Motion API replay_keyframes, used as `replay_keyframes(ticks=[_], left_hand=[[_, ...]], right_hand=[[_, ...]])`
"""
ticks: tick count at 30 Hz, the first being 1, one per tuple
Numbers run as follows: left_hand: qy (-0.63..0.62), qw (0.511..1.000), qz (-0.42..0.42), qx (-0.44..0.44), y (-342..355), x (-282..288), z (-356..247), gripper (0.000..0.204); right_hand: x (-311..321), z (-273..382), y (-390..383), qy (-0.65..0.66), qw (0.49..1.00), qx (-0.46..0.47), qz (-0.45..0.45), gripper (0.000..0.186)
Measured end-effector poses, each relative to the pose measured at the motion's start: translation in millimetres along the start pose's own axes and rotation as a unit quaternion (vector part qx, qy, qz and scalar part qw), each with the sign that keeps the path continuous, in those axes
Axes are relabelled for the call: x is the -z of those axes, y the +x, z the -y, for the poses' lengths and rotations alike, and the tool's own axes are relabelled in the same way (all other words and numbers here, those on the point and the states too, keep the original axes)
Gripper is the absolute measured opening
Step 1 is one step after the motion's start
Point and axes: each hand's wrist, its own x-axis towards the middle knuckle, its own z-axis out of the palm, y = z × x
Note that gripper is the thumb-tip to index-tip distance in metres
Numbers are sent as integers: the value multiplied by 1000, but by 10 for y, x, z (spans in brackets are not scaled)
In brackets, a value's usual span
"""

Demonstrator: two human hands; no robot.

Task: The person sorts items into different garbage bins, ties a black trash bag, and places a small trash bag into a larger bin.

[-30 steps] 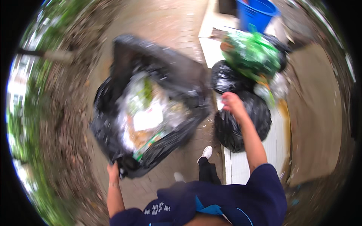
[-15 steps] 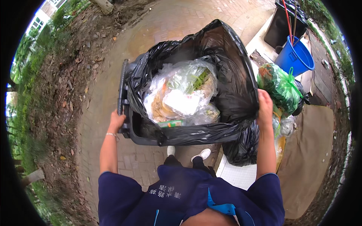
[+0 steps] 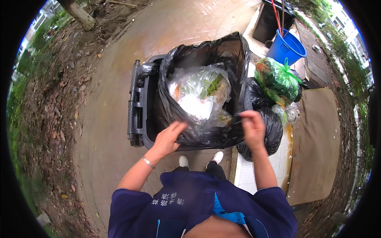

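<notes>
Both hands (image 3: 167, 139) at the black liner (image 3: 212, 139)

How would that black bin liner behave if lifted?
The black liner would probably flop: its edge is creased and crumpled. Its glossy film may feel slippery. The clear-bagged waste inside might make the bottom sag.

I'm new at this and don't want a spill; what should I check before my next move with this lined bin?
1. Left hand at the black liner: ok, at its near left part.
2. Right hand gripping the liner: cannot tell; it is blurred beside the near right edge.
3. Liner over the hinge-side rim: not ok; it stands away from most of it.
4. Bagged waste inside the liner: ok.
5. Liner mouth closed: not ok, wide open.
6. Liner bottom untorn: cannot tell, hidden.
</notes>
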Motion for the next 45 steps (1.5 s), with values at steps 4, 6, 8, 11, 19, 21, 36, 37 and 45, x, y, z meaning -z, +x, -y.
replay_keyframes(ticks=[4, 6, 8, 11, 19, 21, 36, 37, 45], left_hand=[[-146, 977, -154, -30, 462, -161, 49, 32], [-270, 945, -181, 22, 675, -72, -60, 26], [-313, 949, -13, 12, 743, -152, 71, 30], [-387, 917, 48, -86, 824, -225, 115, 32], [-228, 954, -145, 131, 1419, -378, -14, 23], [-238, 929, -224, 173, 1585, -349, -22, 27], [-345, 882, -273, 169, 1880, -282, 677, 20], [-380, 851, -313, 184, 1852, -430, 899, 18], [-180, 957, -213, 76, 1563, -187, 132, 24]], right_hand=[[-840, 12, 2, -41, 977, 130, 166, 15], [-1032, -34, 18, -38, 968, 143, 202, 16], [-1148, -78, 96, -30, 956, 164, 243, 16], [-1094, -61, 338, -32, 919, 171, 353, 11], [-243, -1205, 2122, -199, 972, -40, -116, 103], [-287, -1372, 2473, -135, 988, -58, -53, 88], [26, -874, 717, -213, 936, 14, 279, 105], [14, -811, 550, -311, 880, -28, 359, 115], [-1267, -1385, 863, -345, 918, 119, 154, 112]])
